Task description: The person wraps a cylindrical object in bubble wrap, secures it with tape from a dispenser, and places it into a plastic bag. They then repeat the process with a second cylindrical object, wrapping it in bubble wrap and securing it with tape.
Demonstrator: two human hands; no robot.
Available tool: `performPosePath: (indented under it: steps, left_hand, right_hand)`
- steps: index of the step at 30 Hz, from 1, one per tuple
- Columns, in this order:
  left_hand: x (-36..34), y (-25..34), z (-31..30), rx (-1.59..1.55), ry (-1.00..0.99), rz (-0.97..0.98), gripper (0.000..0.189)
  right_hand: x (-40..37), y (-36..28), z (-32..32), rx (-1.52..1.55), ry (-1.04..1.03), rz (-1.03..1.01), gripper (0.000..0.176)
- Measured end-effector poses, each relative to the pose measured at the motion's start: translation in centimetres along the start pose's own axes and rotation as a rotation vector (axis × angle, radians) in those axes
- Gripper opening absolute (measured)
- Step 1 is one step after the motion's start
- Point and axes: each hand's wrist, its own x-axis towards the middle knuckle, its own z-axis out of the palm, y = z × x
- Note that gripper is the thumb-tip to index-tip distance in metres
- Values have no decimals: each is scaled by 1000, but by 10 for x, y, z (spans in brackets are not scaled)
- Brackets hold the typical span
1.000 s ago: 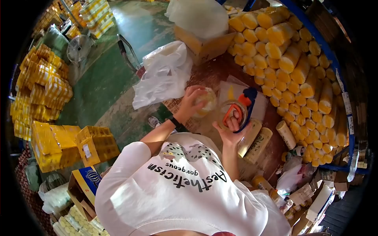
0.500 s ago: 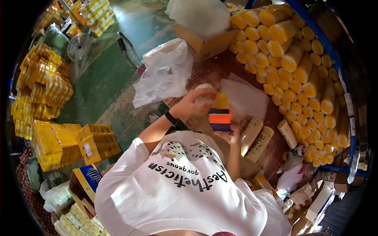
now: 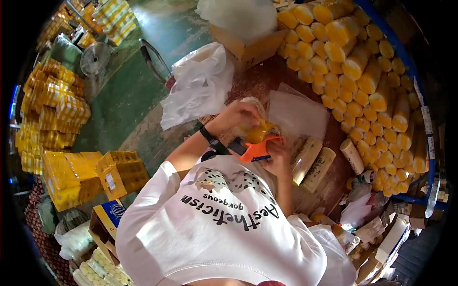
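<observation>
Left hand (image 3: 234,117): grip closed over the top of the yellow-wrapped pack (image 3: 258,132), holding it just above the surface (image 3: 260,82).
Yellow-wrapped pack: small, glossy film, rounded and rumpled; sits between both hands, near the chest, touching the dispenser.
Tape dispenser (image 3: 256,151): orange body with a dark part, pressed against the pack's underside.
Right hand (image 3: 278,160): grip closed around the dispenser from below.
Step in hand: by appearance, taping the pack shut.
Next move calls for: a steady left hold while the dispenser pulls across and its blade cuts the tape.
Clear sheet (image 3: 296,114): flat, just beyond the hands.
Yellow rolls (image 3: 362,71): heaped at right.
</observation>
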Motion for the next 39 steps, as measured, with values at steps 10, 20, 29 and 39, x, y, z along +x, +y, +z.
performPosePath:
  steps: [10,20,29,39]
  left_hand:
    - [4,6,9,-685,329,13,4]
    - [-10,64,22,151,-125,495,3]
    - [-37,112,66,508,-156,709,15]
    - [-63,150,28,333,15,883,5]
  right_hand:
    - [-48,2,8,74,203,315,41]
    - [-71,24,39,-277,318,353,44]
    - [-30,20,21,111,253,370,48]
    - [17,-11,7,1153,270,316,40]
